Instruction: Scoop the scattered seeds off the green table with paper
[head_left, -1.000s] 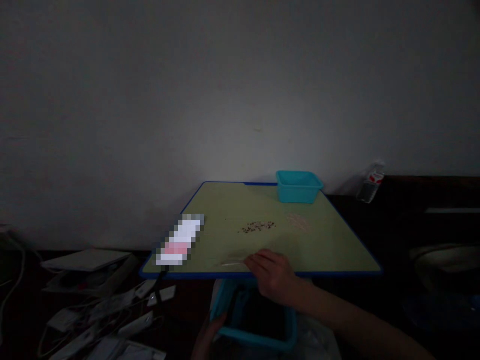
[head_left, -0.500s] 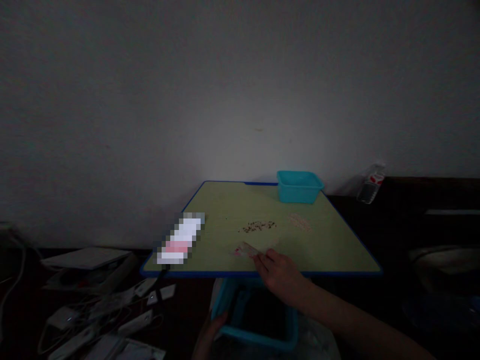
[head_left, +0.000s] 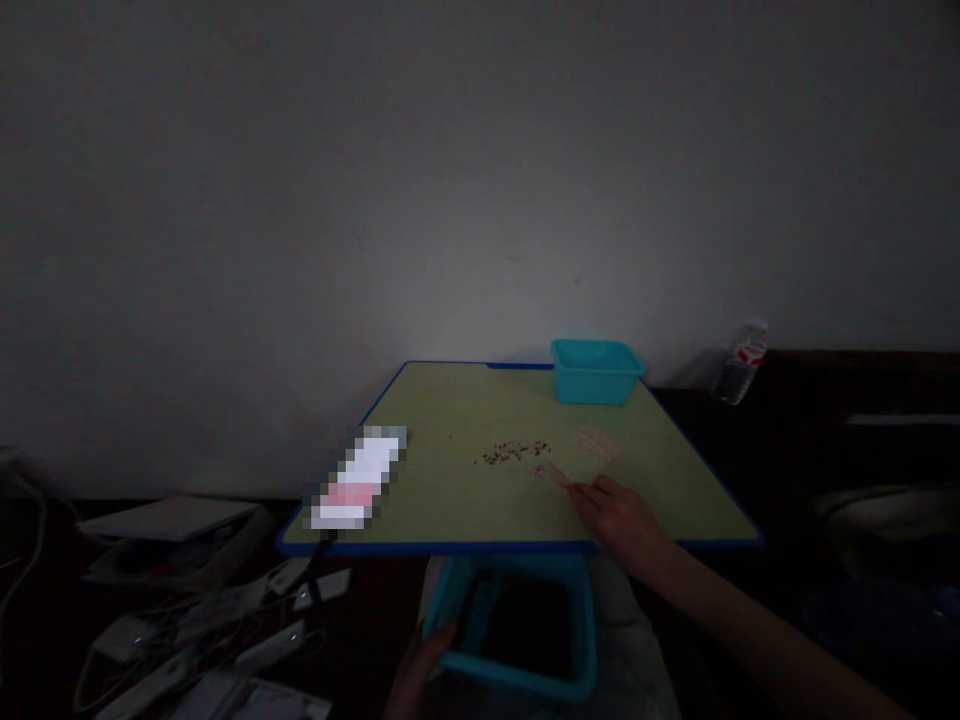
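My right hand (head_left: 615, 515) is over the near right part of the table, its fingers pinching a small, see-through plastic bag (head_left: 553, 474) with a pinkish-red mark. Just beyond the bag lies a scatter of dark and pale small grains (head_left: 516, 452). A patch of pale grains (head_left: 596, 442) sits to the right of it. Below the table edge, my left hand (head_left: 429, 660) grips the left near corner of a blue plastic basin (head_left: 517, 678) on my lap. The basin's inside is dark, and its contents are hard to make out.
A second blue basin (head_left: 596, 375) stands at the far right corner of the blue-edged table (head_left: 442, 400). A blurred-out phone-like screen (head_left: 356, 480) is at the left edge. Cables and white power strips (head_left: 270, 645) lie lower left. A clear package (head_left: 741, 365) leans by the wall.
My right hand has moved right and slightly away from me, carrying the plastic bag along the table toward the grains. My left hand and the lap basin have stayed in place.
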